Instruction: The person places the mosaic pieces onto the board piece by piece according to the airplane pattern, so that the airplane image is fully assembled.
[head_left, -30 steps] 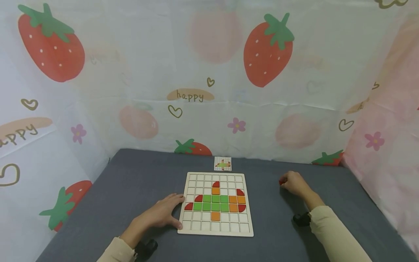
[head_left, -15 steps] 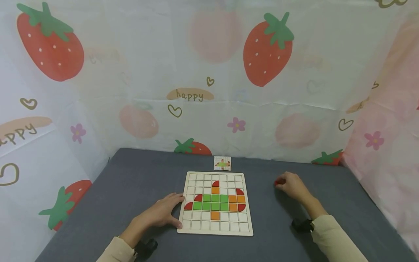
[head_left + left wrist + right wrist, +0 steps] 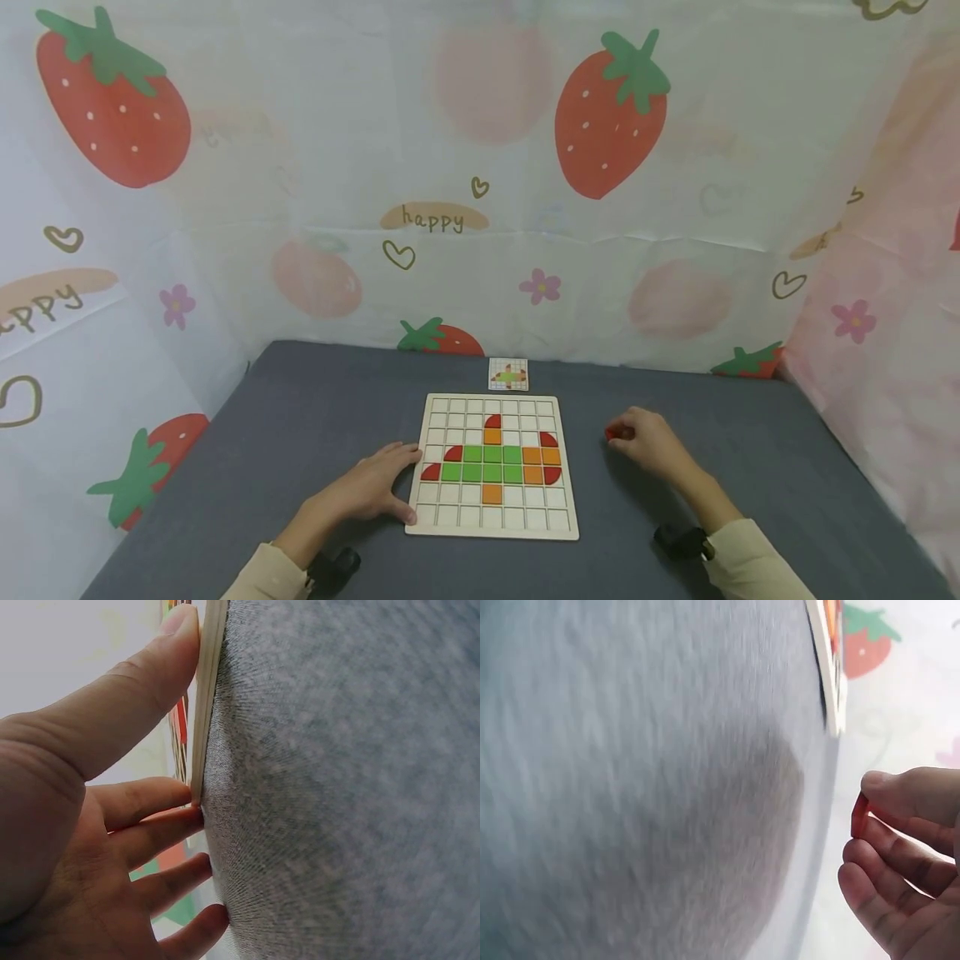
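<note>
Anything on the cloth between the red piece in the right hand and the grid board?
Nothing visible. The right hand pinches the red piece just right of the grid board, with only bare grey cloth between them. The left hand rests at the board's opposite edge.

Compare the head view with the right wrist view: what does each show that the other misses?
Head only: the left hand resting against the grid board, its coloured tile pattern, and the small pattern card.
Right wrist only: the fingers close up, pinching the red piece edge-on.
Both: the right hand, that red piece, the board's edge and the grey cloth.
</note>
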A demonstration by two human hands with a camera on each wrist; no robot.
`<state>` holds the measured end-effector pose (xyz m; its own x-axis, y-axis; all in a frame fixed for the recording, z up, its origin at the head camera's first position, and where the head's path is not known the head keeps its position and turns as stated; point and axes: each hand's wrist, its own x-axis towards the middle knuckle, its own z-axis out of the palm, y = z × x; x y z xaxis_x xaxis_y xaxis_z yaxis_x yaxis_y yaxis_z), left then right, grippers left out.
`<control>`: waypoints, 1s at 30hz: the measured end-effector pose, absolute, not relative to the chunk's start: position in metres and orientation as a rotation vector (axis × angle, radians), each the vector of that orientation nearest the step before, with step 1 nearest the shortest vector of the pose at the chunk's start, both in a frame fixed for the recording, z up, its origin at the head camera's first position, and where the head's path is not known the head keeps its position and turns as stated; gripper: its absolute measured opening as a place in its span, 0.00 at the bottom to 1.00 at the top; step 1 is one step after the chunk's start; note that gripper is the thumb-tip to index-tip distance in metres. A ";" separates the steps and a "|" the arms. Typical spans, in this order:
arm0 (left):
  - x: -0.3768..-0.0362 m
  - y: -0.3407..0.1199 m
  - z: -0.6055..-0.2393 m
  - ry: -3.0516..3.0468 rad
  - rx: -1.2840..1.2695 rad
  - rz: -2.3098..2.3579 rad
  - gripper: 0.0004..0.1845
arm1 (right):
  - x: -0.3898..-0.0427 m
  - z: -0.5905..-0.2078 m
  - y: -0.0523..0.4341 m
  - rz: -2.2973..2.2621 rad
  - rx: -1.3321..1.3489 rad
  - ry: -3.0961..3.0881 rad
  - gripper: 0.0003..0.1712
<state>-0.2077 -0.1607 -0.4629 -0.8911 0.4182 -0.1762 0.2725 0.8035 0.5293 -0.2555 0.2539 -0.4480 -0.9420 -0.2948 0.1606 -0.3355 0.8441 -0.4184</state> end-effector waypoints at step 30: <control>-0.206 -0.160 -0.460 2.707 0.543 0.711 0.48 | -0.225 -0.447 0.201 0.772 0.567 -2.928 0.09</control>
